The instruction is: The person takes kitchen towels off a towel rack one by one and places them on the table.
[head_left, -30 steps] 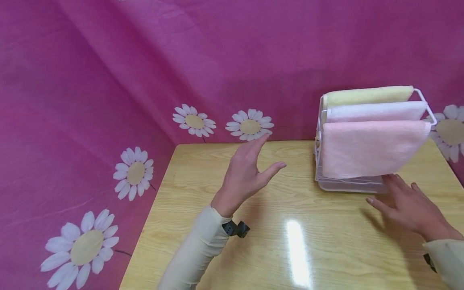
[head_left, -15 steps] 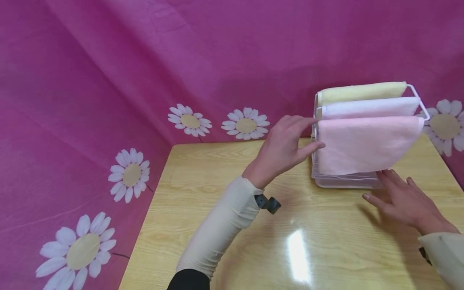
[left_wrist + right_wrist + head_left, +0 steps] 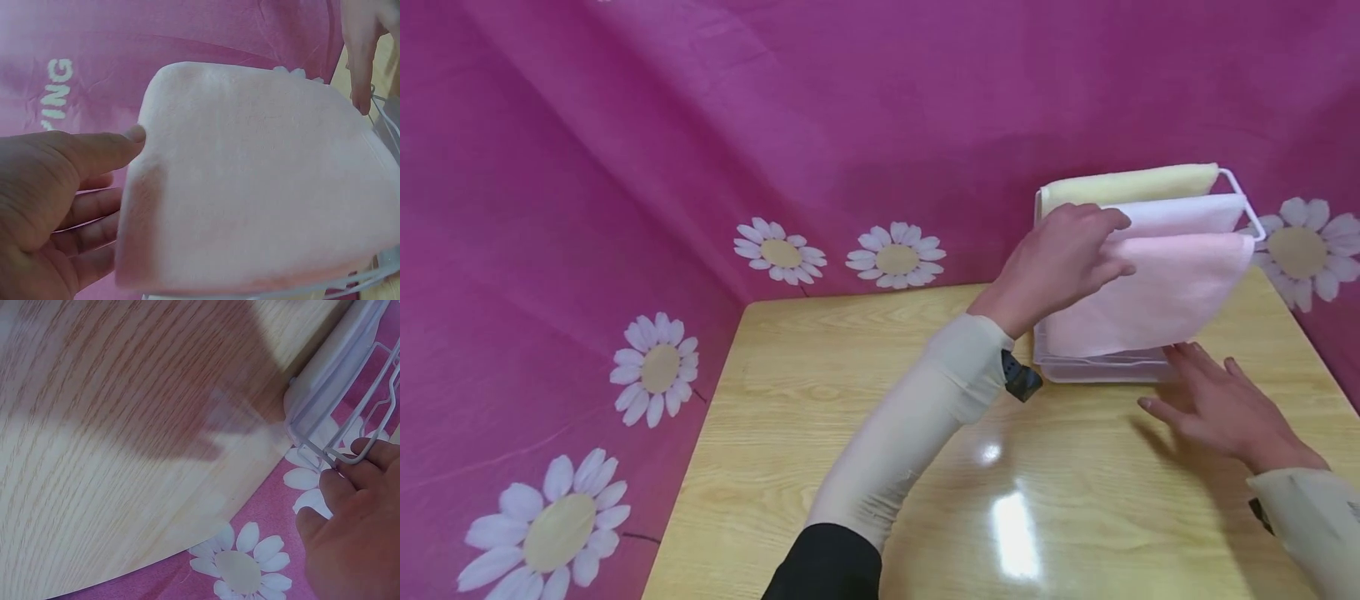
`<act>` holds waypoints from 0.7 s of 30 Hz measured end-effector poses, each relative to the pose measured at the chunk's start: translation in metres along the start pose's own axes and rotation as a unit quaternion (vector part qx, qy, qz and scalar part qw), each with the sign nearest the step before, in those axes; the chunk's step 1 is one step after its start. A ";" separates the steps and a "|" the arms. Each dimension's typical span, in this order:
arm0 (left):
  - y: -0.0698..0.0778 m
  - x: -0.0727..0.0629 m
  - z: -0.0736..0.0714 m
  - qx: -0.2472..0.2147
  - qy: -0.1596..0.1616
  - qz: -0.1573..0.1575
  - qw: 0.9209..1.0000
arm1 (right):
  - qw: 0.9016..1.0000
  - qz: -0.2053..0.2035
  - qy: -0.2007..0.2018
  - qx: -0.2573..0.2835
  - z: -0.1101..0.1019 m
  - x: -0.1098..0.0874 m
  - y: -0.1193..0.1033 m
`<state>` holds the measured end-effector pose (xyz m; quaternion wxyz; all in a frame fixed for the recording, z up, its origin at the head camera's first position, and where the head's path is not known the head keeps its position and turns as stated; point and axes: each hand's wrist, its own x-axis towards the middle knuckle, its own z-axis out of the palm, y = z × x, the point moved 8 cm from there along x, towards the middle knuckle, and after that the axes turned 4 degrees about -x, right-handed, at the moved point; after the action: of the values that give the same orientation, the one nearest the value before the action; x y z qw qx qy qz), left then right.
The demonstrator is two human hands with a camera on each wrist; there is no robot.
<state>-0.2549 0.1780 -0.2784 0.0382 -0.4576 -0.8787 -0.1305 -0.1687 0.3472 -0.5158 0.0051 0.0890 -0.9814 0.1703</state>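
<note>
A pink towel (image 3: 1150, 292) hangs at the front of a white wire rack (image 3: 1251, 208). Behind it hang a white towel (image 3: 1187, 213) and a yellow towel (image 3: 1135, 183). My left hand (image 3: 1060, 262) is at the pink towel's left side; in the left wrist view its thumb (image 3: 106, 150) is at the towel's edge, and the other fingers pass partly out of sight behind the cloth. By the rack's lower right corner is my right hand (image 3: 1232, 408), fingers extended. The right wrist view shows those fingers (image 3: 340, 487) against the rack's wire.
Under the rack sits a clear plastic tray (image 3: 1097, 371). The wooden table (image 3: 820, 400) meets a magenta cloth with daisies (image 3: 895, 258) at the back and left. Light glares off the tabletop near its front.
My left hand has moved right and slightly up, from over the table to the pink towel. My right hand stays by the rack's base. The head view has shifted slightly.
</note>
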 end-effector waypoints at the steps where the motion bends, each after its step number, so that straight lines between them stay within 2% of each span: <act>1: 0.001 0.004 0.003 -0.002 -0.010 -0.004 1.000 | 1.000 0.001 0.001 0.000 -0.001 0.000 0.000; 5: 0.004 0.013 0.011 -0.008 -0.033 -0.023 0.999 | 1.000 0.007 -0.006 0.008 -0.001 -0.001 0.001; 11: 0.001 0.016 0.015 -0.017 -0.033 -0.047 0.998 | 1.000 0.009 -0.014 0.009 0.001 0.000 0.001; 21: 0.002 0.020 0.009 -0.023 -0.007 -0.023 0.999 | 1.000 0.011 -0.022 -0.001 0.001 0.001 0.001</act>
<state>-0.2645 0.1977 -0.2828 0.0184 -0.4385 -0.8862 -0.1484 -0.1699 0.3474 -0.5166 -0.0186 0.0818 -0.9822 0.1678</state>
